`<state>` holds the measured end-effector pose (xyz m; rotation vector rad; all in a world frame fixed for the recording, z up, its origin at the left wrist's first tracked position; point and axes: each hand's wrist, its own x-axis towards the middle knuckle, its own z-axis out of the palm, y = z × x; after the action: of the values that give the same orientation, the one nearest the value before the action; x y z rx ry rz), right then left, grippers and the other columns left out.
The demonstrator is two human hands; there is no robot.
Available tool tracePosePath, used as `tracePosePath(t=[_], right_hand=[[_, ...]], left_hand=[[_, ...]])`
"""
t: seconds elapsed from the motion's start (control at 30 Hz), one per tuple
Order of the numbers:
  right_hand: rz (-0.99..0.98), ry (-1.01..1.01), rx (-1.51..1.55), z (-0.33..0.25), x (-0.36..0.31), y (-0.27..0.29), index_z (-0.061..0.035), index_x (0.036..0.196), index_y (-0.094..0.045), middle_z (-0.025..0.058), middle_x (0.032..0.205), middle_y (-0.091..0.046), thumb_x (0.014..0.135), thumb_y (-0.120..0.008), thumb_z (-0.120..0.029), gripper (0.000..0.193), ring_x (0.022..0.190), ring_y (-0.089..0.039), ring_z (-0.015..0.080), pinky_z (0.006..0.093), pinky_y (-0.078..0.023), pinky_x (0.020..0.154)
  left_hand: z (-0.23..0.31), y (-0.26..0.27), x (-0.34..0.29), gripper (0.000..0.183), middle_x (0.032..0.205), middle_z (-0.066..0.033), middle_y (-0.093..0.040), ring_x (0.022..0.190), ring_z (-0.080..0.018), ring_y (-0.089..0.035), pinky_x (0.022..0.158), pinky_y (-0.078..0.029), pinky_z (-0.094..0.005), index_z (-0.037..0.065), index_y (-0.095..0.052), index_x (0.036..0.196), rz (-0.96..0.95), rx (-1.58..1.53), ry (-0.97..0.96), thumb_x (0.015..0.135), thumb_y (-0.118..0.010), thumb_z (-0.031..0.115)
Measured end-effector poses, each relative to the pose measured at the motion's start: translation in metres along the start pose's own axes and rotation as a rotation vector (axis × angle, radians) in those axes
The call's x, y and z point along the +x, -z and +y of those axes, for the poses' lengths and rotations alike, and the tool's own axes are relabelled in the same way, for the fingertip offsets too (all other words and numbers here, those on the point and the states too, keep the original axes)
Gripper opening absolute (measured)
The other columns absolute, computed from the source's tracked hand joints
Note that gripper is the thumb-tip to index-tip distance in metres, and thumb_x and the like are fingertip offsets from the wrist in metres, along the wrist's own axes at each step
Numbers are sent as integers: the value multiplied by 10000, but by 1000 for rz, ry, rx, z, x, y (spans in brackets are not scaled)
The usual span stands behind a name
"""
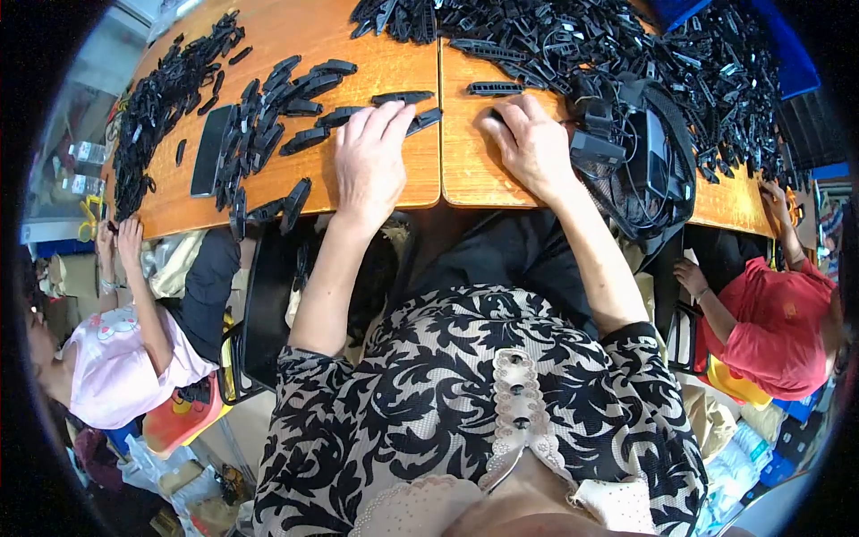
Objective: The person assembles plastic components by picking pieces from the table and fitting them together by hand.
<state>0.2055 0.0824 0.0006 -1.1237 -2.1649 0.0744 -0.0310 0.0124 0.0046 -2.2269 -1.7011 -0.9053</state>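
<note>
My left hand [369, 159] lies palm down on the wooden table, fingers stretched forward and slightly apart. Black plastic clip-like parts lie around its fingertips: one [403, 97] just ahead, another [425, 121] to the right, and one [304, 140] to the left. What is under the palm is hidden. Across the table seam, my right hand [534, 150] is curled, thumb and forefinger pinched at a small dark part [495, 115], mostly covered by the fingers. A ribbed black part [495, 89] lies just beyond it.
A black mesh bag [667, 170] with cables and a device sits right of my right hand. Large heaps of black parts [546, 40] cover the far right; more [170, 112] lie left, near a dark phone [212, 150]. People in pink [134, 358] and red [769, 327] sit either side.
</note>
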Motion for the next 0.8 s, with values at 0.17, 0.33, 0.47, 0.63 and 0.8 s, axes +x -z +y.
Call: tracePosePath(t=[0.17, 0.33, 0.47, 0.63, 0.8], right_hand=[[-38, 109, 122, -5, 0, 3, -42, 998, -714, 131, 927, -677, 862, -798, -222, 240, 799, -698, 340, 431, -577, 701], [-52, 147, 333, -17, 10, -4, -41, 973, -739, 125, 853, -690, 850, -816, -257, 261, 787, -698, 339, 427, -563, 701], [-166, 194, 314, -23, 17, -18, 2, 1013, -742, 135, 926, -713, 850, -823, -220, 286, 851, -708, 321, 392, -570, 752], [-185, 298, 322, -28, 23, -21, -5, 1002, -739, 130, 889, -697, 833, -822, -218, 285, 839, -697, 322, 404, -563, 746], [-185, 442, 329, -27, 36, -27, -22, 862, -684, 127, 868, -668, 802, -791, -202, 217, 868, -668, 340, 426, -554, 788]], left_hand=[[1, 1, -11, 420, 1176, -107, -706, 1127, -317, -622, 999, -482, -418, 81, -669, 1322, -9, -201, 126, 905, -700, 46], [-6, 2, -12, 440, 1123, -91, -727, 1073, -260, -674, 963, -523, -355, 87, -698, 1270, -11, -308, 296, 846, -764, -9], [-2, 7, -11, 407, 1114, -91, -732, 1060, -200, -692, 954, -519, -313, 63, -723, 1230, -45, -542, 421, 836, -771, -28], [-6, 11, -11, 384, 1111, -93, -741, 1035, -185, -702, 948, -517, -301, 48, -730, 1212, -80, -634, 473, 837, -766, -25], [-13, 15, -7, 371, 1102, -100, -751, 1032, -186, -715, 929, -528, -297, 41, -729, 1205, -137, -627, 364, 839, -770, -7]])
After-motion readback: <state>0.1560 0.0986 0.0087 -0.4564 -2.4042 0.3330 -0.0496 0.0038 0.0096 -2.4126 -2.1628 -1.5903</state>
